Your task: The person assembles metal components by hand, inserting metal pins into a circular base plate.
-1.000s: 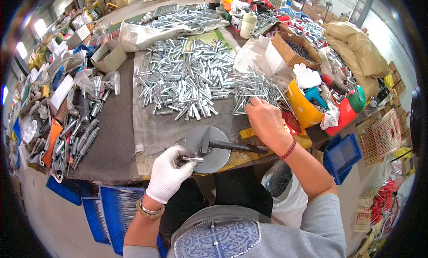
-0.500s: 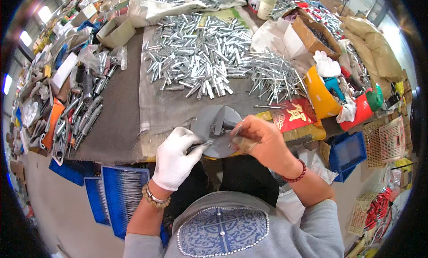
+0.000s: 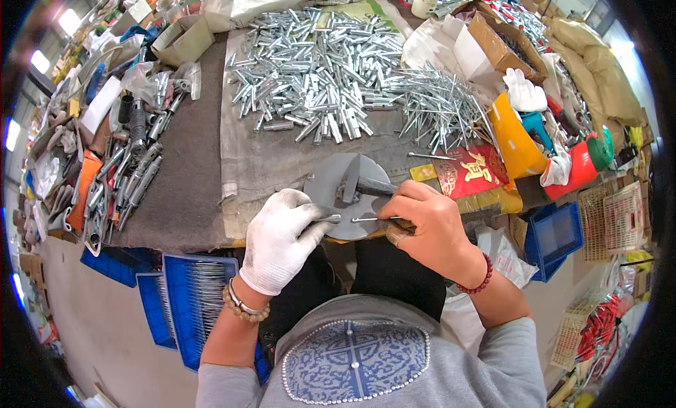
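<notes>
My left hand (image 3: 280,233), in a white knit glove, is closed on a short silvery metal tube (image 3: 331,218) whose end points right. My bare right hand (image 3: 434,228) pinches a thin metal rod (image 3: 366,219) with a small knob at its tip. Rod and tube face each other with a small gap between them. Both are over the near part of a round grey metal plate (image 3: 322,177). On that plate lies a hammer (image 3: 350,179), its dark handle running toward my right hand.
Beyond the plate lie a heap of metal tubes (image 3: 320,77) and a pile of thin rods (image 3: 447,108). One rod rests near a red printed packet (image 3: 473,172). Tools crowd the left side (image 3: 137,182). Blue crates (image 3: 201,302) stand below the table edge; a yellow holder (image 3: 517,137) is at right.
My right hand has drawn slightly right and down, and the rod in it now shows plainly, pointing at the tube. The left hand stays near its place. The whole view has shifted a little.
</notes>
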A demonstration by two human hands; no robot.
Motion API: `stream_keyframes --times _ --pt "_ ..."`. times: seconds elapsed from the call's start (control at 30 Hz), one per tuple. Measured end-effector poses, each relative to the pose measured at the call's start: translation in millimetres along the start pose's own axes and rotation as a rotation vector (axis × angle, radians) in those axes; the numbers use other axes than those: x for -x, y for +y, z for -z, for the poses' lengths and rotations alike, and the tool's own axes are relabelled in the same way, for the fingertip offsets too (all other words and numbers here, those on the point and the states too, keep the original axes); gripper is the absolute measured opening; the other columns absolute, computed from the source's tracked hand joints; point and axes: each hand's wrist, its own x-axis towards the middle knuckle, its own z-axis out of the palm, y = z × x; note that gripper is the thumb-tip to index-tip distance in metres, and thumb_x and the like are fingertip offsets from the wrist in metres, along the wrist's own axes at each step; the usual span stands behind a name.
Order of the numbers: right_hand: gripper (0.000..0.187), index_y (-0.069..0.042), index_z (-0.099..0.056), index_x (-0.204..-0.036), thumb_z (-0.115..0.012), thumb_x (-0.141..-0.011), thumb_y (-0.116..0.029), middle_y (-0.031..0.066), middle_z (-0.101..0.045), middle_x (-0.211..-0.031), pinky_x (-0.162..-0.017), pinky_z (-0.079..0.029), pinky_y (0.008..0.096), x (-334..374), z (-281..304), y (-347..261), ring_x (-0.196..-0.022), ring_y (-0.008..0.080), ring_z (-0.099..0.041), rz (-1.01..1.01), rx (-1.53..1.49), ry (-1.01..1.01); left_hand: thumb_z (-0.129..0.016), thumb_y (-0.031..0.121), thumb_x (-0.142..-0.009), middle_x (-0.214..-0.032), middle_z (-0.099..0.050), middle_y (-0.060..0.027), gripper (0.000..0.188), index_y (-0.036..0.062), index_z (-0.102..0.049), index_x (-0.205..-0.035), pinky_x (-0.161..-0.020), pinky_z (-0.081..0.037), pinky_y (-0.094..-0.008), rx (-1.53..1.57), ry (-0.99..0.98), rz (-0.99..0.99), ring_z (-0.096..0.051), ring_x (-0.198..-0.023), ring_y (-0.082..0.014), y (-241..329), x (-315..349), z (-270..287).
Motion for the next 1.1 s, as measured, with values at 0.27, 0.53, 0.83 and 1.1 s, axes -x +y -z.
stream_keyframes --times 0.27,0.53,0.83,1.1 --pt "0.021 -0.012 -0.072 -0.095 -0.077 -0.074 -0.009 0.0043 -0.059 -0.094 -0.083 -0.052 0.0401 -3.5 -12.5 -4.7 -0.093 0.0252 -0.063 0.185 0.249 0.055 -0.086 0.011 -0.083 -0.092 -0.070 -0.0102 0.016 0.0085 -0.081 -0.098 -0.079 -0.056 -0.0394 0.017 0.010 -0.009 -0.069 -0.088 -0.0288 1.7 2.8 0.0" --pt "0.022 -0.011 -0.073 -0.096 -0.077 -0.075 -0.010 0.0042 -0.059 -0.094 -0.082 -0.052 0.0397 -3.5 -17.1 -5.8 -0.092 0.0250 -0.062 0.216 0.241 0.067 -0.087 0.008 -0.082 -0.093 -0.070 -0.0099 0.017 0.0080 -0.081 -0.098 -0.078 -0.056 -0.0383 0.046 0.047 0.019 -0.069 -0.088 -0.0281 2.7 7.9 -3.0" --pt "0.014 -0.011 -0.074 -0.092 -0.074 -0.078 -0.008 0.0046 -0.059 -0.092 -0.081 -0.051 0.0400 -7.9 -23.3 -2.3 -0.090 0.0255 -0.063 0.239 0.164 0.095 -0.087 0.007 -0.081 -0.093 -0.069 -0.0094 0.018 0.0071 -0.081 -0.097 -0.078 -0.055 -0.0374 0.082 0.051 0.033 -0.069 -0.088 -0.0273 -0.1 8.5 -6.5" --pt "0.017 -0.012 -0.076 -0.093 -0.073 -0.077 -0.006 0.0049 -0.061 -0.092 -0.082 -0.054 0.0401 -13.7 -21.6 -1.8 -0.091 0.0266 -0.065 0.233 0.147 0.079 -0.087 0.005 -0.080 -0.094 -0.069 -0.0100 0.018 0.0065 -0.081 -0.097 -0.080 -0.055 -0.0372 0.117 0.025 0.050 -0.068 -0.090 -0.0275 1.0 8.5 -3.6"
